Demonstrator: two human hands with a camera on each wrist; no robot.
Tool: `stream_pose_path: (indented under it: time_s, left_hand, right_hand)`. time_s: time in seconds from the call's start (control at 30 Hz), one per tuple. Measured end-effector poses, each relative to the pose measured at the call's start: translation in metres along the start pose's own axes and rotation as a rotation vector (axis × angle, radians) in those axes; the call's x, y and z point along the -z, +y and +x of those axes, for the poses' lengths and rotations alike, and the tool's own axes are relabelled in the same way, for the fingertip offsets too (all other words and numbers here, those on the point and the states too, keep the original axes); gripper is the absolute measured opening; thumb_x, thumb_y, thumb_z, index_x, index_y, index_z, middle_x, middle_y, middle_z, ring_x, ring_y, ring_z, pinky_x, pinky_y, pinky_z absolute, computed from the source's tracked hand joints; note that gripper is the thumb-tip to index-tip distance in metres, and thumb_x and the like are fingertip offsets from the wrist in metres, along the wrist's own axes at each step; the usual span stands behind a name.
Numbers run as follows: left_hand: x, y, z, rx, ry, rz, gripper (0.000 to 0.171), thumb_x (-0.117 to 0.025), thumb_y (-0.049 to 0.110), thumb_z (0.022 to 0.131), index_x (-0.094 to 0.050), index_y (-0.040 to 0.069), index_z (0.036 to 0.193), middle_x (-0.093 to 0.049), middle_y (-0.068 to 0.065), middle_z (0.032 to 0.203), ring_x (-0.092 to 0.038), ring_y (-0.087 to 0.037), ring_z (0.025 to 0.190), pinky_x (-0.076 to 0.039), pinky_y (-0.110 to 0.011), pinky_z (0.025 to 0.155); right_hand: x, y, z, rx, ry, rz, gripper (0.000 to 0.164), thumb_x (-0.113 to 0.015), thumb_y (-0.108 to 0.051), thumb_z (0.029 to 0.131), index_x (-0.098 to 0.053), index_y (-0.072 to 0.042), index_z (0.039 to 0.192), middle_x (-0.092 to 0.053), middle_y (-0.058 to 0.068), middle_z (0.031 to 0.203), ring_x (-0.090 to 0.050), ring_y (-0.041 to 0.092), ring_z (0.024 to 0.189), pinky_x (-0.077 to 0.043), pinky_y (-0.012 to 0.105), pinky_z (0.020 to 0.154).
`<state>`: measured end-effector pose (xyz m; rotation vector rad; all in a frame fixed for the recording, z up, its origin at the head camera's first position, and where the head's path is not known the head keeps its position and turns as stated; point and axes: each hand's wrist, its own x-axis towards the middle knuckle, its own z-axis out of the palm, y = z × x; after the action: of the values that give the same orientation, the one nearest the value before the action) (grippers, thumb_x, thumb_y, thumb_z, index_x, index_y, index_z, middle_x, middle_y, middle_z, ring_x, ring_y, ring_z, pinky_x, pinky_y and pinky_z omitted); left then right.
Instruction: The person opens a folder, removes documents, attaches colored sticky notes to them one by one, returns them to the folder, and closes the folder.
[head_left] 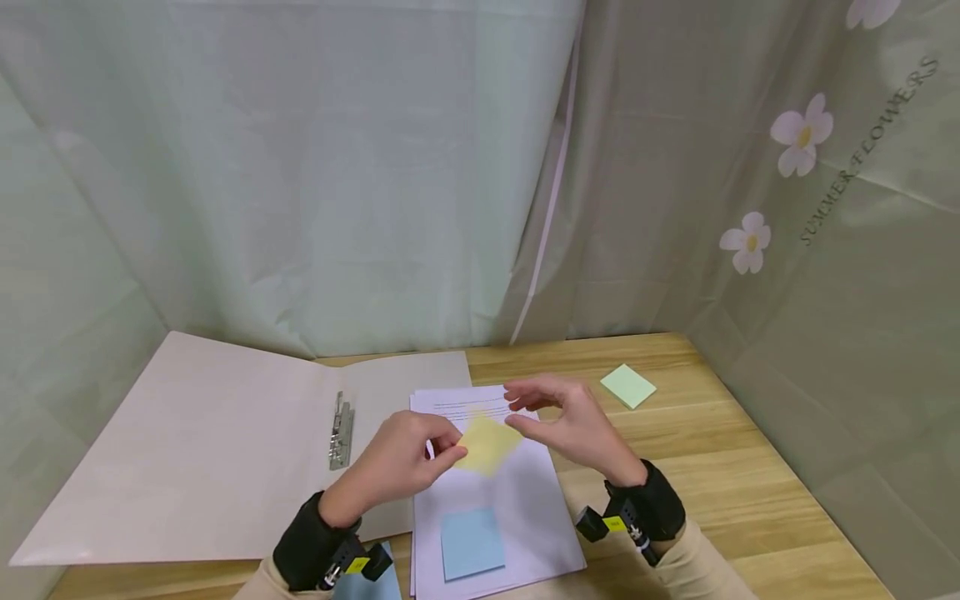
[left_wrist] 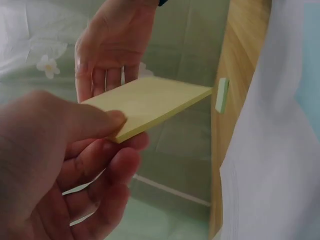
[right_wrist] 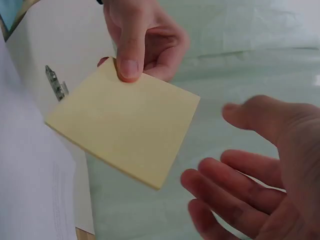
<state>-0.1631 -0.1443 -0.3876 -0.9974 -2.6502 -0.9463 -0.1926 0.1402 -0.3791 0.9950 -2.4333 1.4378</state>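
Note:
A yellow sticky note pad (head_left: 489,446) is held above the printed papers, pinched at one corner between the thumb and fingers of my left hand (head_left: 405,457). In the right wrist view the broad face of the yellow pad (right_wrist: 131,127) shows, the left thumb on top of its corner. My right hand (head_left: 573,425) is beside the pad's far side, thumb apart from the fingers, holding nothing. A gap shows between those fingers and the pad in the right wrist view. Beneath lies the stack of papers (head_left: 517,533), with a blue sticky note pad (head_left: 472,543) on its lower part.
An open white binder (head_left: 225,450) with a metal clip (head_left: 341,432) spreads over the left side. A green sticky note pad (head_left: 628,386) lies at the back right of the wooden table (head_left: 720,483). Another blue piece (head_left: 382,583) is partly behind the left wrist. Curtains surround the table.

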Motion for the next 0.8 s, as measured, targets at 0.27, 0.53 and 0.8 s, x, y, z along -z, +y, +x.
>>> stream_pose_path:
  time_s: [0.27, 0.53, 0.8]
  left_hand:
    - [-0.005, 0.003, -0.001, -0.107, -0.095, 0.041, 0.007, -0.086, 0.014, 0.097, -0.085, 0.015, 0.091, -0.072, 0.011, 0.07, -0.05, 0.005, 0.064, -0.041, -0.013, 0.061]
    - [-0.005, -0.002, 0.001, 0.039, -0.043, -0.136, 0.013, -0.085, 0.023, 0.101, -0.085, 0.012, 0.108, -0.078, 0.006, 0.082, -0.057, 0.007, 0.074, -0.053, -0.019, 0.063]
    - [-0.001, -0.007, 0.0, 0.139, -0.001, -0.318, 0.02, -0.088, 0.027, 0.098, -0.083, 0.011, 0.11, -0.085, -0.002, 0.097, -0.071, 0.002, 0.087, -0.057, -0.023, 0.067]
  right_hand:
    - [-0.006, 0.001, -0.002, 0.037, -0.3, -0.055, 0.009, -0.084, -0.01, 0.101, -0.088, -0.008, 0.109, -0.087, 0.003, 0.094, -0.067, -0.006, 0.077, -0.059, 0.021, 0.07]
    - [0.001, -0.001, -0.005, 0.034, -0.18, -0.049, 0.004, -0.084, -0.005, 0.099, -0.086, -0.006, 0.103, -0.083, 0.004, 0.086, -0.067, -0.005, 0.076, -0.06, 0.023, 0.071]
    - [0.002, -0.005, -0.003, -0.027, 0.078, 0.037, 0.008, -0.084, 0.001, 0.097, -0.082, 0.002, 0.105, -0.083, 0.016, 0.091, -0.074, 0.003, 0.079, -0.065, 0.025, 0.078]
